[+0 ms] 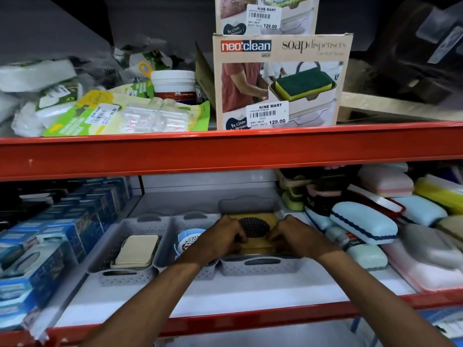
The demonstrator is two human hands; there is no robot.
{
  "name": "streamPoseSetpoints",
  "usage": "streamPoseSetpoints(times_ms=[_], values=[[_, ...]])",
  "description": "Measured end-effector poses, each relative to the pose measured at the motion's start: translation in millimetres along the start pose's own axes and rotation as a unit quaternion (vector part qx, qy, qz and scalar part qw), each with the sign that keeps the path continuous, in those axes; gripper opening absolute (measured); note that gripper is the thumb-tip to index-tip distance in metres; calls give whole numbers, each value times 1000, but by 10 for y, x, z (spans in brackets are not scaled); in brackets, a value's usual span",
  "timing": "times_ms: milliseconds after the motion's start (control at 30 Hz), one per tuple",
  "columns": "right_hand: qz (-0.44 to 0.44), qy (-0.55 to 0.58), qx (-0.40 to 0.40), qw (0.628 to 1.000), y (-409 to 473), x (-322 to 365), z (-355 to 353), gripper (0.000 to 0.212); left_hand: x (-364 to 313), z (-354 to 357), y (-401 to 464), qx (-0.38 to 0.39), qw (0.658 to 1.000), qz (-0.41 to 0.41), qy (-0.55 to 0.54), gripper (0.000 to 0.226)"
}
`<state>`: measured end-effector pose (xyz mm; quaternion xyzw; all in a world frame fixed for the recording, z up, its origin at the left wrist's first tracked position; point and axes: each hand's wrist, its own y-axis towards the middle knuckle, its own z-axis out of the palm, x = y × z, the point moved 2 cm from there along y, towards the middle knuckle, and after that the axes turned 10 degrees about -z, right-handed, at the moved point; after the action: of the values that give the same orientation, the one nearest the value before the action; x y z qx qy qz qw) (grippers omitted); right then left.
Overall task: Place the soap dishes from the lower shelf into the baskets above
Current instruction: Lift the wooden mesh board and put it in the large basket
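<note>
Three grey perforated baskets stand side by side on the white shelf. Inside the right basket (260,265) lies a yellow soap dish (260,220) with a dark round grate. My left hand (220,240) and my right hand (295,236) both grip that dish at its near corners, fingers curled over it. The middle basket (172,226) holds a light blue round soap dish (188,235), partly hidden by my left hand. A beige rectangular soap dish (137,250) rests in the left basket (110,269).
Blue boxed goods (62,234) fill the shelf's left side. Pastel soap cases (363,222) pile up on the right. A red shelf beam (225,151) runs overhead, with a soap dispenser box (280,81) and packets on the shelf above it.
</note>
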<state>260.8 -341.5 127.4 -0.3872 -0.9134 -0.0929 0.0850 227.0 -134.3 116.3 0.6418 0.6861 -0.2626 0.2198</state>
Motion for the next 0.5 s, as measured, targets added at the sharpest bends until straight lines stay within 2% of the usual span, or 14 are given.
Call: streamPoseSetpoints(times_ms=[67, 167, 267, 333, 400, 500], values=[[5, 5, 3, 1000, 36, 7, 24, 13, -19, 35, 26, -6, 1000, 3, 4, 20], [26, 21, -18, 999, 100, -53, 52, 31, -45, 57, 40, 10, 1000, -5, 11, 17], [26, 26, -9, 999, 103, -42, 61, 20, -64, 51, 17, -6, 1000, 6, 28, 20], [3, -15, 0, 1000, 97, 8, 60, 17, -85, 18, -4, 3, 997, 39, 64, 18], [-43, -32, -18, 998, 116, 50, 58, 17, -60, -106, -101, -17, 994, 77, 74, 22], [-86, 3, -67, 994, 193, 209, 62, 22, 66, -478, -291, -103, 982, 132, 81, 22]])
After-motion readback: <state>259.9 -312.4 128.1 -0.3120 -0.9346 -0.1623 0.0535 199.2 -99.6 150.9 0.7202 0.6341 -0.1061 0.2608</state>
